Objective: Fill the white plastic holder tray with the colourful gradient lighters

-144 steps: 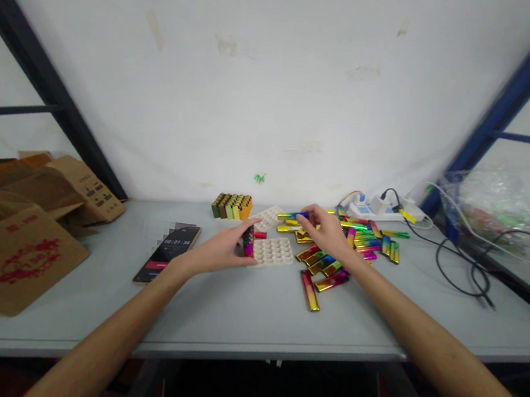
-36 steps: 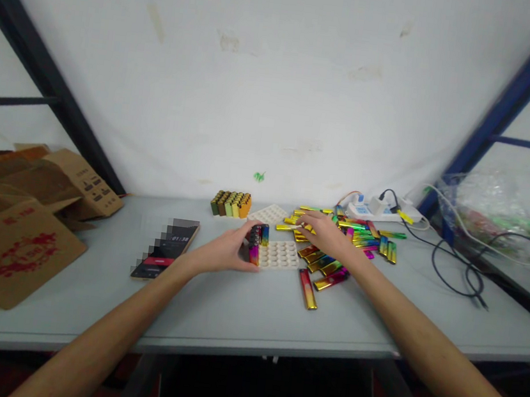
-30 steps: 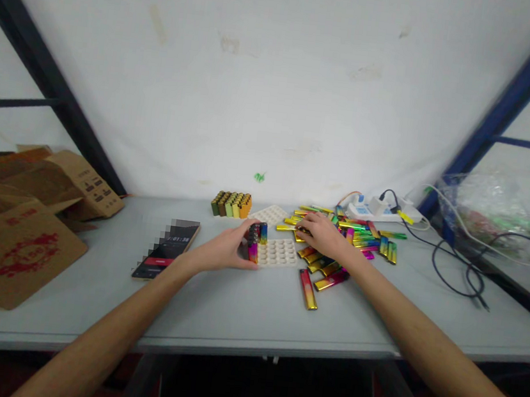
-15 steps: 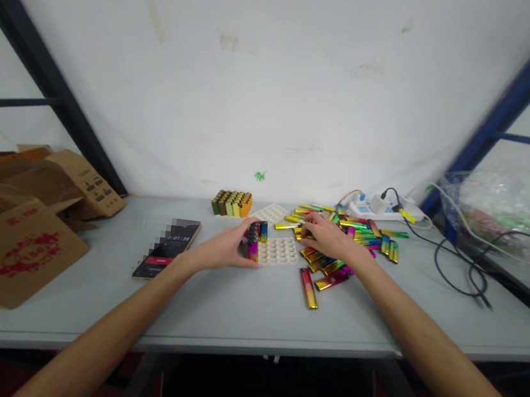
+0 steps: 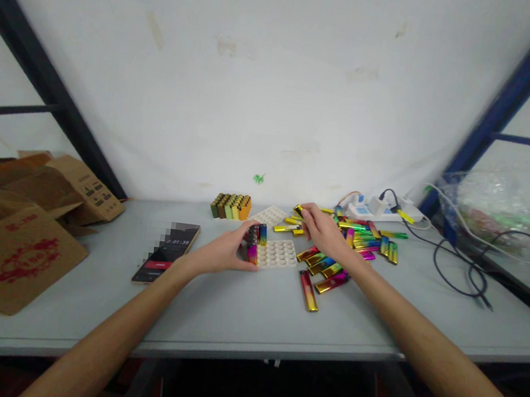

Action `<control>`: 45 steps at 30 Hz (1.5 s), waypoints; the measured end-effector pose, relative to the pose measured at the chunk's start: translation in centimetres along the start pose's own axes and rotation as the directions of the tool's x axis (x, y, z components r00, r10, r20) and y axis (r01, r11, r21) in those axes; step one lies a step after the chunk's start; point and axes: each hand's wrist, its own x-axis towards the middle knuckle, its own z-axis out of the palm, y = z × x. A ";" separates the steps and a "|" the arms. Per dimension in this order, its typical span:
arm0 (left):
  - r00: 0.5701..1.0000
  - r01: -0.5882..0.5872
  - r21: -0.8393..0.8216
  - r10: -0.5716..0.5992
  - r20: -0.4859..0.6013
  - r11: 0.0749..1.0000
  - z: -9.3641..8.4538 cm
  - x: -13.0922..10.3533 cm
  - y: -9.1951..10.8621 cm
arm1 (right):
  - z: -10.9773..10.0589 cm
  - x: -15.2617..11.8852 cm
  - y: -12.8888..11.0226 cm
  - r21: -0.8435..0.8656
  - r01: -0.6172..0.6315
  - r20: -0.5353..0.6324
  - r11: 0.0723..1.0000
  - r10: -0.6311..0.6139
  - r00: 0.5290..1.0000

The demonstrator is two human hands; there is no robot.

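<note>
A white tray with holes (image 5: 280,252) lies before me. Several shiny lighters (image 5: 253,250) with black tops stand upright along its left end. My left hand (image 5: 226,250) is curled around that end, thumb in front and fingers behind, steadying the standing lighters. A yellow-gold lighter (image 5: 298,210) is pinched in my right hand (image 5: 318,225), tilted and raised just above the pile. Around and below that hand lie many loose rainbow-metallic lighters (image 5: 319,262). One red-and-gold lighter (image 5: 308,291) lies apart near the front.
Behind stand a block of upright gold-green lighters (image 5: 230,207) and a second white tray (image 5: 268,216). A phone (image 5: 167,254) and cardboard boxes (image 5: 16,258) are at left. A power strip (image 5: 374,209), black cable (image 5: 459,290) and plastic bag (image 5: 491,200) are at right.
My right hand has lifted a yellow-gold lighter from the pile and risen slightly. My left hand has stayed at the tray's left end.
</note>
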 end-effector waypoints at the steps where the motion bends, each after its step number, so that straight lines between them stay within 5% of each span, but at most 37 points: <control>1: 1.000 0.000 -0.005 0.000 -0.003 1.000 0.0 0.0 0.1 | 0.0 0.0 -0.2 0.012 0.006 -0.014 1.000 -0.005 1.000; 10: 1.000 0.013 0.004 -0.013 0.007 1.000 -0.1 -0.1 0.3 | -0.1 0.1 -0.4 0.074 -0.042 -0.158 0.996 0.054 0.986; 15: 1.000 0.026 0.012 -0.026 0.015 1.000 -0.2 -0.1 0.4 | -0.1 0.2 -0.3 0.057 -0.063 -0.074 0.996 0.067 0.995; 22: 1.000 -0.003 -0.009 0.004 0.027 1.000 -0.2 -0.1 0.4 | 0.2 0.1 -0.6 -0.011 0.110 0.018 0.994 -0.110 0.994; 29: 1.000 -0.003 -0.018 0.004 0.020 1.000 -0.1 0.0 0.1 | 0.9 -0.6 -1.1 0.259 -0.130 0.195 0.957 0.080 0.978; 35: 0.999 0.021 0.006 -0.021 0.039 1.000 -0.2 -0.1 0.3 | 1.2 -0.3 -1.3 0.465 -0.322 0.311 0.825 0.189 0.932; 45: 0.999 0.010 0.014 -0.010 0.034 1.000 -0.1 0.0 0.0 | 1.7 0.0 -0.9 0.488 -0.338 0.333 0.805 0.186 0.924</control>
